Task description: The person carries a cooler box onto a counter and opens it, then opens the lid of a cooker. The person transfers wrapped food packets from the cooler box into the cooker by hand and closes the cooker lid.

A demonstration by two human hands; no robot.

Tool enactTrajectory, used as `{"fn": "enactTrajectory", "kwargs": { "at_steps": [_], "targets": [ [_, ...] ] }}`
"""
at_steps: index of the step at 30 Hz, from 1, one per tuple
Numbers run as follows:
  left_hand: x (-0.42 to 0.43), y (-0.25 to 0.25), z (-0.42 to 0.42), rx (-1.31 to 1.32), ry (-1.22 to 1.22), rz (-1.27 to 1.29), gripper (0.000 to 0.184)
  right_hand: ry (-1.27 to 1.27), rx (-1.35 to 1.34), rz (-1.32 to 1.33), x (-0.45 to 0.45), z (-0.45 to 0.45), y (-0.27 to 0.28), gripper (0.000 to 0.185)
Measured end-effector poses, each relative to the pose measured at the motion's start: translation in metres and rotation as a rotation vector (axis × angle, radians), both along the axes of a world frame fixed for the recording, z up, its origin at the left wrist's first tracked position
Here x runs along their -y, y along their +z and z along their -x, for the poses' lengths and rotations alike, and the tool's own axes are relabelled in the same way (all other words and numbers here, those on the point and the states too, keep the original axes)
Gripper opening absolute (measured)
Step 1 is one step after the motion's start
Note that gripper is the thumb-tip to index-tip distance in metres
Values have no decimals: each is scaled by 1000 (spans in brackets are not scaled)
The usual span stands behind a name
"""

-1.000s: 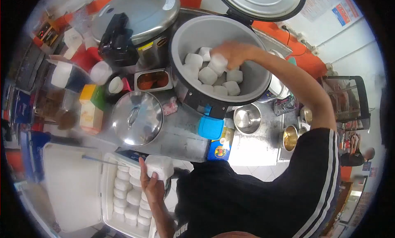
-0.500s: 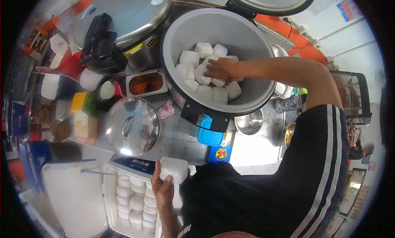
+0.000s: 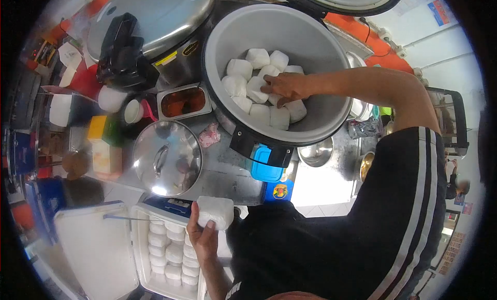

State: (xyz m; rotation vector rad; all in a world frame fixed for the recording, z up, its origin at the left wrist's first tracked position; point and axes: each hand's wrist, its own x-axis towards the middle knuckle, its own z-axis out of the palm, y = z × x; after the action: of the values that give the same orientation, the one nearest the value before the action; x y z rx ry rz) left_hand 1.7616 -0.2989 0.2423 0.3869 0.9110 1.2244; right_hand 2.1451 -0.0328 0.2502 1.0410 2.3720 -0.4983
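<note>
My left hand [image 3: 206, 239] grasps a white block [image 3: 215, 213], near the open cooler box [image 3: 141, 248]. My right hand [image 3: 287, 87] is inside the big pot [image 3: 310, 46], fingers on packed blocks [image 3: 239, 68]; can't tell if gripping any. Steel lid [image 3: 168, 157] lies on the worktop [image 3: 230, 183].

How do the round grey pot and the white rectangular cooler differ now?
The grey pot is round; the white cooler is rectangular. The pot's rounded white blocks lie loosely grouped; the cooler's sit in rows. The right hand is inside the pot, none inside the cooler. Both stand open.
</note>
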Motion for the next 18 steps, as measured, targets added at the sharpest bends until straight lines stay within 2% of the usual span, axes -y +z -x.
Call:
{"fn": "enactTrajectory", "kwargs": {
  "at_steps": [2,4,5,7,8,10,14,16,17,18],
  "targets": [
    [-1,-1,-1,-13,14,-18,64,19,4,-15,-7,-11,3,68],
    [-3,-1,-2,-28,24,-40,64,-156,-108,-43,-17,-22,3,65],
    [-3,0,-1,-21,19,-29,65,-158,-108,-39,-21,-25,-1,65],
    [-4,-1,-1,-14,12,-23,65,-534,238,455,-30,-26,-4,56],
    [-4,-3,-1,-29,15,-45,65,-534,236,456,-27,-25,-8,56],
    [-2,-4,-2,-37,21,-62,66,-1000,-175,527,-17,-30,-28,54],
    [-5,-3,-3,-23,-2,-9,68,-908,-164,527,-30,-34,-45,49],
    [-5,0,-4,-39,-5,4,69,-571,34,401,-31,-31,-34,51],
    [-11,4,-9,-23,-8,-24,73,-571,33,402,-33,-28,-28,51],
    [-16,10,-14,-7,-17,-54,78,-409,165,242,-33,-24,-23,48]
  ]
}}
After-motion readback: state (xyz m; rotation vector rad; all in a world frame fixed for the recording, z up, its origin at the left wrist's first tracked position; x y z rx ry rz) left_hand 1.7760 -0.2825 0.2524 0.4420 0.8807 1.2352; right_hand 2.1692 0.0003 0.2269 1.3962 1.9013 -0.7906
